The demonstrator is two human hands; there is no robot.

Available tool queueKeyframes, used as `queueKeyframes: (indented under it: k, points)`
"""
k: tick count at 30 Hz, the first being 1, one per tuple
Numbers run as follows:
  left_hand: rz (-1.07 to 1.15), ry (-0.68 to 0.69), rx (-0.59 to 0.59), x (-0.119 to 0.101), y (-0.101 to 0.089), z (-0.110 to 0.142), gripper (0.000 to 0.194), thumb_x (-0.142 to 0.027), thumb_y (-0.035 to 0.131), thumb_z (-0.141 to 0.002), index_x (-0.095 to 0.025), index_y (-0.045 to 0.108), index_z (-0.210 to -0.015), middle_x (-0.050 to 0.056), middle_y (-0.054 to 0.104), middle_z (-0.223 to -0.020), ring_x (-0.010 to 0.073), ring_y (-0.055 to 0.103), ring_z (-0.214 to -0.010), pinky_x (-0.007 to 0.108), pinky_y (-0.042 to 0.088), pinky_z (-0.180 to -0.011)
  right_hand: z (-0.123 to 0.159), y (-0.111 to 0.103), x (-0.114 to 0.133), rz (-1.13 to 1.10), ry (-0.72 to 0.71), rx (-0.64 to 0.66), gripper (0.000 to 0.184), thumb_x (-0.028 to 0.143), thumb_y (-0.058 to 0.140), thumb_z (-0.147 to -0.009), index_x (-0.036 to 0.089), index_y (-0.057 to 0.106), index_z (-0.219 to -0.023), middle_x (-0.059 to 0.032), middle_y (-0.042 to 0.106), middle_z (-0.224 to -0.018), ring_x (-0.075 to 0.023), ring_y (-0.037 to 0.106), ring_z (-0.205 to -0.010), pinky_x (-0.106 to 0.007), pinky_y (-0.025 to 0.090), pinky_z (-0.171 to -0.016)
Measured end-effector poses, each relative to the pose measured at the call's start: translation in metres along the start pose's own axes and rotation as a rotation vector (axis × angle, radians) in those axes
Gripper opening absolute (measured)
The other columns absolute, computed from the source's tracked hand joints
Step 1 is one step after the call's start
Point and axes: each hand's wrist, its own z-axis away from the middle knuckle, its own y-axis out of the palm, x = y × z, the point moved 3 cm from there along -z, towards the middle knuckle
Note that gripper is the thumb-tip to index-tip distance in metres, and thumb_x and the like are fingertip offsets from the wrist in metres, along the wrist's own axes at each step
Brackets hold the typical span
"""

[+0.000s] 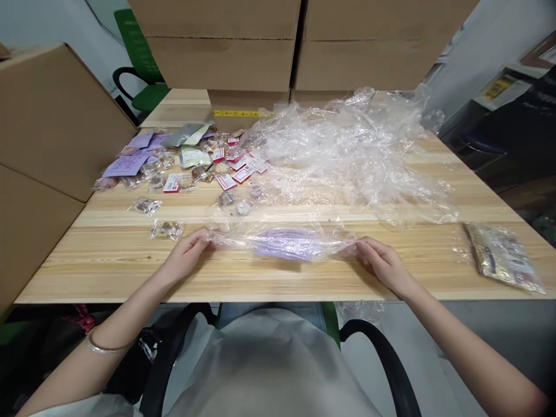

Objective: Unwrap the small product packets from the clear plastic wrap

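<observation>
Stretched between my two hands near the table's front edge is a clear plastic bag (237,238). My left hand (190,250) pinches its left end, and my right hand (382,260) pinches the right end. A flat purple packet (287,244) shows through the plastic in the middle; whether it lies inside or behind the film I cannot tell. Just beyond the bag are small wrapped pieces, a dark one (226,198) and a whitish one (244,207). Close to my left hand lies a small clear-wrapped packet (167,229), with another wrapped packet (146,205) farther back.
A large heap of crumpled clear plastic (339,145) covers the table's back right. Purple packets (125,165), red-and-white cards (243,173) and grey-green pouches (194,157) pile up back left. Cardboard boxes (226,63) stand behind, another box (52,121) left. A gold package (504,258) lies right.
</observation>
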Motion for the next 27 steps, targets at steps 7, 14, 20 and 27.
queueKeyframes:
  k: [7, 14, 20, 27]
  points:
    - [-0.128, -0.033, -0.225, -0.002, 0.019, 0.002, 0.036, -0.042, 0.036, -0.098, -0.024, 0.047, -0.069, -0.001, 0.055, -0.063, 0.0173, 0.054, -0.063, 0.029, 0.044, -0.067, -0.009, 0.018, 0.011, -0.069, -0.028, -0.307, 0.045, 0.061, 0.046, -0.096, 0.024, 0.054, -0.072, 0.0010, 0.052, -0.062, -0.0171, 0.051, -0.060, -0.030, 0.043, -0.059]
    - [-0.490, 0.005, -0.246, -0.009, 0.015, 0.004, 0.033, -0.036, 0.040, -0.094, -0.024, 0.037, -0.064, -0.004, 0.045, -0.055, 0.0166, 0.044, -0.058, 0.032, 0.038, -0.075, -0.023, 0.011, 0.010, 0.054, 0.079, -0.269, 0.052, 0.064, 0.047, -0.093, 0.024, 0.044, -0.061, 0.0037, 0.042, -0.048, -0.0156, 0.044, -0.049, -0.030, 0.034, -0.053]
    - [-0.805, 0.098, -0.082, -0.009, 0.021, 0.020, 0.032, -0.030, 0.044, -0.091, -0.021, 0.047, -0.061, 0.000, 0.054, -0.058, 0.0195, 0.055, -0.066, 0.041, 0.037, -0.086, -0.025, 0.007, 0.004, 0.638, 0.124, -0.157, 0.058, 0.066, 0.043, -0.093, 0.023, 0.044, -0.056, 0.0003, 0.048, -0.047, -0.0168, 0.046, -0.048, -0.030, 0.028, -0.052]
    - [-0.994, 0.608, -0.397, -0.043, 0.019, 0.043, 0.056, -0.024, 0.061, -0.088, -0.020, 0.043, -0.141, 0.016, 0.053, -0.136, 0.0348, 0.044, -0.135, 0.056, 0.032, -0.110, 0.002, 0.010, 0.041, 0.871, -0.423, -0.325, 0.063, 0.052, 0.046, -0.097, 0.008, 0.047, -0.142, -0.0238, 0.063, -0.126, -0.0364, 0.060, -0.117, -0.049, 0.049, -0.090]
